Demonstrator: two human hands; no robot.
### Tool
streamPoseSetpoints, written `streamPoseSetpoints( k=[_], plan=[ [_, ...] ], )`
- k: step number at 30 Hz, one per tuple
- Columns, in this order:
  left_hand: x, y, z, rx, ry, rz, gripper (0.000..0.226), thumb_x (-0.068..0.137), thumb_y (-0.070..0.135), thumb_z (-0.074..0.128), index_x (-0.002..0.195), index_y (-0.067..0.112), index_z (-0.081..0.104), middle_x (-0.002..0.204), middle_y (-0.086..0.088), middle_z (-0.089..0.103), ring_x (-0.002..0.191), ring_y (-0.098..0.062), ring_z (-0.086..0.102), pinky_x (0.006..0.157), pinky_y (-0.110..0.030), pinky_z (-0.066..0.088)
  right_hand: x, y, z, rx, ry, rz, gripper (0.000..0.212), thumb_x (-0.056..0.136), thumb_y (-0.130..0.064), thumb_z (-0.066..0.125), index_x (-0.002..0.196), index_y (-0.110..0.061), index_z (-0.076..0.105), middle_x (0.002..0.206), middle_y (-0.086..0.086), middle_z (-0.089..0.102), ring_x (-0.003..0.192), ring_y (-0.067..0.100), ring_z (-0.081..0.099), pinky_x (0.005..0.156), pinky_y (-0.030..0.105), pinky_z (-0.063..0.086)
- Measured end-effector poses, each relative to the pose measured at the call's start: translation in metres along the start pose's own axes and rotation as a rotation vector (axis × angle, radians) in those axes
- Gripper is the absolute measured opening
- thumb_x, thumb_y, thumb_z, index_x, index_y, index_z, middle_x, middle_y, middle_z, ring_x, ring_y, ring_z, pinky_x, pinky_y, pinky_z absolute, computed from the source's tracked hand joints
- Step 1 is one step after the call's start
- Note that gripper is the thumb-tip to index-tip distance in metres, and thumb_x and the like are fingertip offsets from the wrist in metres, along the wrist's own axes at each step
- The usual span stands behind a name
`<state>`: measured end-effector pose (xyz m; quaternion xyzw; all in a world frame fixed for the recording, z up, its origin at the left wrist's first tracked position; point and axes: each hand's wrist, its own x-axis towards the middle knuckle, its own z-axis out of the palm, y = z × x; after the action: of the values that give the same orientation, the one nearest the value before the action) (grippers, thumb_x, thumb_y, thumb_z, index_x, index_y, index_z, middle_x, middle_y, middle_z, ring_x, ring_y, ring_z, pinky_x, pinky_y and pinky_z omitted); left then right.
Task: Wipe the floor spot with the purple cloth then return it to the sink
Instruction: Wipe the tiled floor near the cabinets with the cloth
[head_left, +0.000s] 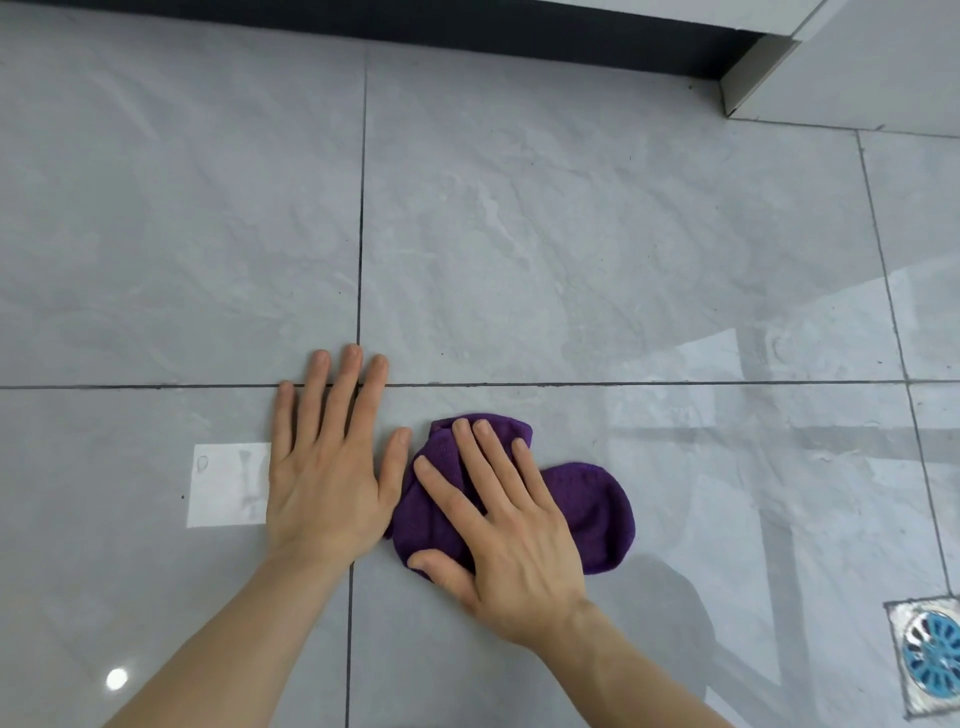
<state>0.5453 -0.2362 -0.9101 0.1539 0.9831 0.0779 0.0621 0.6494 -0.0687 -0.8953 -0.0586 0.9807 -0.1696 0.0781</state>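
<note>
The right hand (511, 525) presses the purple cloth (587, 514) flat on the tiled floor (571, 249) — wiping looks under way. The left hand (332, 462) lies spread and empty just beside it; the sink is out of view — the return remains.

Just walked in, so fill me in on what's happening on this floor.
A person is crouched over a grey tiled floor, wiping it. The right hand presses flat on a bunched purple cloth, fingers spread across it. The left hand lies flat on the bare tile beside the cloth, apparently for support, holding nothing. A floor drain sits off to the right. No sink is in view, so the cloth has yet to go back.
</note>
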Motion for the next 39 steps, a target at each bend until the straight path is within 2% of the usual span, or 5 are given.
streamPoseSetpoints(
  k=[7,14,20,30,39],
  plan=[
    [0.0,0.0,0.0,-0.005,-0.002,0.003,0.067,0.102,0.049,0.034,0.163,0.022,0.022,0.172,-0.003,0.021,0.161,-0.026,0.012,0.13,-0.053,0.012,0.021,0.01,-0.002,-0.018,0.02,-0.021,0.072,0.097,-0.07,0.043,0.157,-0.031,0.032,0.169,0.008,0.019,0.158,0.022,0.01,0.125,0.05,0.023],
    [0.0,-0.001,0.0,0.0,-0.012,-0.007,0.07,0.1,0.049,0.035,0.163,0.023,0.02,0.173,-0.002,0.02,0.162,-0.025,0.01,0.13,-0.053,0.012,0.089,0.038,-0.014,-0.033,0.119,0.139,0.061,0.104,-0.058,0.036,0.158,-0.029,0.03,0.169,0.006,0.019,0.158,0.02,0.01,0.127,0.047,0.016],
    [0.0,0.0,-0.001,-0.01,-0.022,-0.009,0.07,0.1,0.049,0.036,0.164,0.023,0.02,0.173,-0.002,0.02,0.162,-0.025,0.01,0.129,-0.053,0.012,0.088,0.046,-0.015,0.001,0.164,0.24,0.059,0.106,-0.054,0.034,0.158,-0.027,0.028,0.169,0.007,0.021,0.158,0.02,0.009,0.128,0.045,0.014],
    [0.0,0.0,-0.001,-0.01,-0.026,-0.013,0.07,0.1,0.049,0.033,0.164,0.023,0.019,0.173,-0.002,0.018,0.162,-0.025,0.008,0.13,-0.052,0.009,0.02,0.069,-0.015,0.063,0.224,0.495,0.06,0.106,-0.052,0.03,0.159,-0.025,0.026,0.17,0.008,0.015,0.159,0.022,0.005,0.127,0.05,0.017],
    [0.0,0.002,-0.001,-0.002,-0.02,-0.015,0.071,0.099,0.049,0.033,0.163,0.022,0.02,0.173,-0.003,0.019,0.162,-0.026,0.009,0.13,-0.051,0.009,-0.046,0.032,-0.001,0.111,0.168,0.475,0.063,0.103,-0.055,0.038,0.159,-0.027,0.026,0.17,0.003,0.014,0.159,0.024,0.005,0.125,0.052,0.022]
  ],
)
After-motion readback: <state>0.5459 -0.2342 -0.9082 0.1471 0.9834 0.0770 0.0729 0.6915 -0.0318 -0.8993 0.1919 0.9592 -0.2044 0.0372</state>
